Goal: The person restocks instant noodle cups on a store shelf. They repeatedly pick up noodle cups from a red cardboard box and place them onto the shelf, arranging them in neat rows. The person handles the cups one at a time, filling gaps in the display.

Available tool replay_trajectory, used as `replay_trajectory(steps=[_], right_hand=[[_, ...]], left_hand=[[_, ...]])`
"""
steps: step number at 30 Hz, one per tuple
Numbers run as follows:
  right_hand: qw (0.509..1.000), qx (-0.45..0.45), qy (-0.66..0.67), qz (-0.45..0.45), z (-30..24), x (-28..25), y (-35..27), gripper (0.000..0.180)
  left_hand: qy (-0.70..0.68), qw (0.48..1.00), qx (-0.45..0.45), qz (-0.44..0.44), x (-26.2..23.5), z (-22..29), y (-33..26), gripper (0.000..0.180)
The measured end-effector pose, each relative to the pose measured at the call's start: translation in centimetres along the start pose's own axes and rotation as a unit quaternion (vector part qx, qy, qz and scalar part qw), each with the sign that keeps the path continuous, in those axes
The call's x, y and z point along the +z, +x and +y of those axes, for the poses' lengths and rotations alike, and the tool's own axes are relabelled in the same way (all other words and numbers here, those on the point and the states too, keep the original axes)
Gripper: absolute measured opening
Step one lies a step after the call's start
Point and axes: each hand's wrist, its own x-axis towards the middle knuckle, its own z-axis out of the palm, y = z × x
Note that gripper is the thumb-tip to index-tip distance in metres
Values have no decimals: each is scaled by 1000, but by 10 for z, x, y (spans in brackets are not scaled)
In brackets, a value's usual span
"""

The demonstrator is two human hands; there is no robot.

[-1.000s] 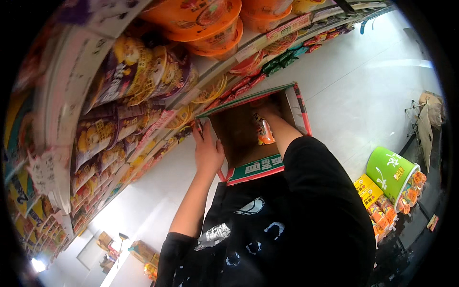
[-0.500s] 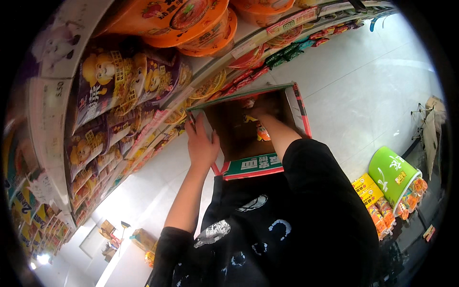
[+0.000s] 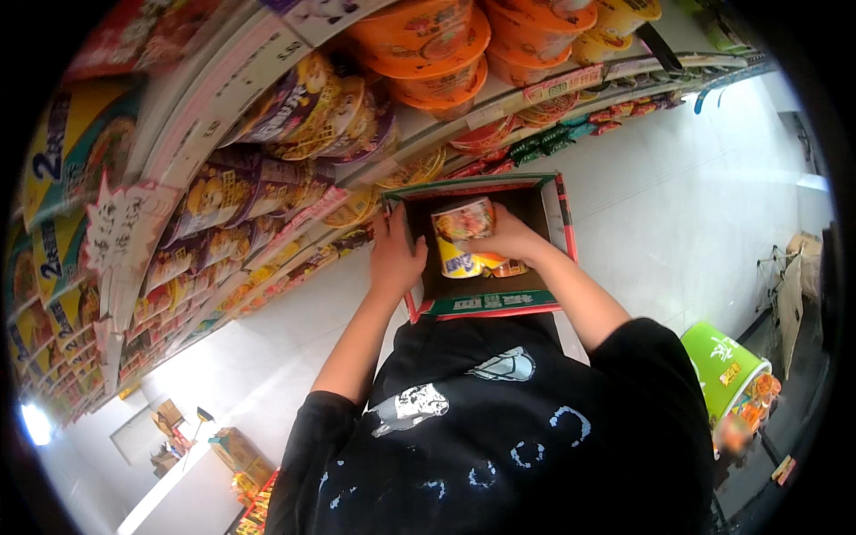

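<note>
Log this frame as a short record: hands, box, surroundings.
left hand: at the box's left edge
right hand: gripping a printed cup, yellow low down
box: open-topped cardboard, green and red outside; cup within its opening, something orange beside the cup's lower end
shelving: left and top of picture; orange tubs, purple cups
lower right: green container

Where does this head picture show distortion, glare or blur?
Head view: the shelf edge bends at left; head view: the floor shines pale, a light glares lower left; head view: a patch below the green tub is blurred, the cup fairly clear.
</note>
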Motion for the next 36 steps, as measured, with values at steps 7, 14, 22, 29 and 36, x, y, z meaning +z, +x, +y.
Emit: replay_trajectory(steps=[7, 14, 22, 29, 36], right_hand=[[969, -35, 236, -64, -49, -20, -87, 87], [942, -2, 335, -27, -2, -6, -97, 67], [968, 21, 247, 37, 8, 5, -119, 71], [972, -16, 203, 114, 26, -8, -131, 67], [968, -13, 194, 155, 19, -9, -141, 61]], left_hand=[[6, 999, -34, -39, -8, 3, -6, 73], [20, 995, -37, -94, -13, -3, -18, 82], [31, 987, -53, -152, -28, 12, -35, 82], [-6, 982, -15, -187, -32, 32, -49, 82], [-54, 980, 23, -189, -41, 33, -59, 84]])
